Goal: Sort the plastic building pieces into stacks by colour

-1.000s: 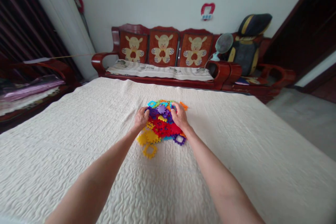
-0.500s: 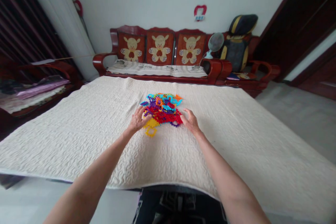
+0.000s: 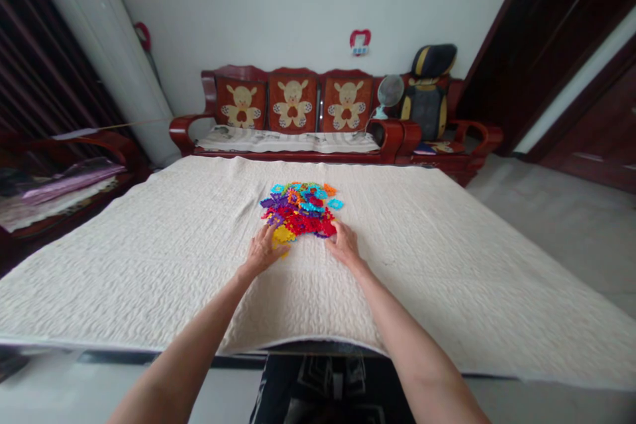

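Note:
A heap of colourful flat lacy pieces [image 3: 307, 220], red, purple, blue, orange and yellow with bumpy edges, lies on the cream quilted cover [image 3: 149, 245]. What exactly these pieces are I cannot tell. My left hand [image 3: 263, 249] rests at the heap's near left side, fingers apart, against the yellow pieces [image 3: 284, 234] and partly hiding one of them. At the near right edge, my right hand [image 3: 344, 243] touches the red pieces with its fingers spread. Neither hand is closed round anything. A light blue piece [image 3: 335, 203] sits at the heap's right edge.
Behind the covered table stands a dark red wooden sofa [image 3: 183, 134] with bear cushions [image 3: 293, 106]. To its right are a small fan [image 3: 390, 91] and a chair with a massage cushion [image 3: 424, 109]. A wooden armchair [image 3: 119, 146] stands on the left.
Both hands have come nearer to me and slightly closer together along the heap's near side. The left hand now covers much of the nearest yellow piece. The camera view has shifted a little.

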Available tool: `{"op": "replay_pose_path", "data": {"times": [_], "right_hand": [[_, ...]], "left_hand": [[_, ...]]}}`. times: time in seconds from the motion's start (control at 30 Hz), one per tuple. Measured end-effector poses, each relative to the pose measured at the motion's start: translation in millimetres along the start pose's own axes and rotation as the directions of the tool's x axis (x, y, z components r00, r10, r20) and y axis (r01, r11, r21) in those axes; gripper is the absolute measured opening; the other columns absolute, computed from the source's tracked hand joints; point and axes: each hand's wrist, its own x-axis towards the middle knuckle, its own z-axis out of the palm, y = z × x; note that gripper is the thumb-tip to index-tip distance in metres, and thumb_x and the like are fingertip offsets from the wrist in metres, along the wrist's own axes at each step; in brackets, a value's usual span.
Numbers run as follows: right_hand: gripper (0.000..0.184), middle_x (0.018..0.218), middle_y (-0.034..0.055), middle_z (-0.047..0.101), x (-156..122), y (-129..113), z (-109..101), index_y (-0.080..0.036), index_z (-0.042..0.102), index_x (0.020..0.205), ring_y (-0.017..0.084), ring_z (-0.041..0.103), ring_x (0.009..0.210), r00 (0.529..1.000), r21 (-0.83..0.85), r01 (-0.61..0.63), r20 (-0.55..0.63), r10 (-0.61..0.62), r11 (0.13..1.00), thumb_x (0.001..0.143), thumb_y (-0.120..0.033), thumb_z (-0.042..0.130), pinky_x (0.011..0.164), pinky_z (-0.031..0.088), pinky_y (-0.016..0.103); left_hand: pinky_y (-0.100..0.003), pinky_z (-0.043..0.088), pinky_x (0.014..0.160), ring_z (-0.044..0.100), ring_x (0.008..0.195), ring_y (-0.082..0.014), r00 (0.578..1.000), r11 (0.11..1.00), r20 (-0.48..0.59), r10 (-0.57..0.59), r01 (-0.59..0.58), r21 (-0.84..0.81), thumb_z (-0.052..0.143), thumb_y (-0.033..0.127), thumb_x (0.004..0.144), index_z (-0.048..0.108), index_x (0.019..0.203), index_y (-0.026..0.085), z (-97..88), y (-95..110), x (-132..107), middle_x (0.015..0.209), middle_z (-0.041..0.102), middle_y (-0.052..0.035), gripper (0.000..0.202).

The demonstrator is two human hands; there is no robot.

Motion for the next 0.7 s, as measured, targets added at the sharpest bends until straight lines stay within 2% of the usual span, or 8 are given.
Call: {"op": "replay_pose_path", "data": {"times": [0.13,0.3,0.5,0.7], "right_hand": [[0.05,0.121,0.0139,0.066,5.5,-3.0,10.7,-0.015,0.058,0.125,0.025,0.061,0.113,0.995,0.094,0.098,-0.008,-0.098,0.991,0.075,-0.012,0.055,0.101,0.048,0.042],[0.045,0.116,0.0141,0.068,15.5,-17.1,28.7,-0.015,0.062,0.12,0.025,0.062,0.11,0.993,0.149,0.114,-0.057,-0.106,0.982,0.076,-0.01,0.052,0.099,0.05,0.044],[0.038,0.111,0.013,0.07,19.1,-21.6,38.5,-0.017,0.064,0.116,0.025,0.064,0.105,0.987,0.181,0.098,-0.14,-0.073,0.979,0.079,-0.016,0.055,0.095,0.052,0.044],[0.039,0.111,0.0152,0.068,17.3,-16.0,44.0,-0.015,0.061,0.119,0.027,0.063,0.106,0.976,0.195,0.057,-0.219,-0.014,0.979,0.081,-0.023,0.053,0.095,0.052,0.046]], "left_hand": [[-0.047,0.05,0.101,0.055,0.127,-0.0324,0.989,0.994,-0.131,0.072,-0.083,-0.074,0.071,0.044,0.081,0.047,0.142,0.023,15.3,-0.6,12.7,0.14,0.054,-0.0156,0.069],[-0.051,0.052,0.098,0.057,0.124,-0.0353,0.964,0.996,-0.26,0.049,-0.067,-0.061,0.073,0.043,0.081,0.052,0.135,0.021,29.5,0.0,22.2,0.138,0.056,-0.0178,0.062],[-0.051,0.052,0.097,0.058,0.123,-0.0327,0.934,0.991,-0.353,0.055,-0.094,-0.096,0.07,0.041,0.084,0.052,0.133,0.02,42.0,-5.4,33.5,0.136,0.057,-0.0172,0.056],[-0.052,0.049,0.103,0.054,0.128,-0.0333,0.927,0.987,-0.373,0.03,-0.086,-0.134,0.069,0.036,0.084,0.055,0.13,0.019,55.7,-6.5,48.9,0.136,0.055,-0.018,0.051]]}}
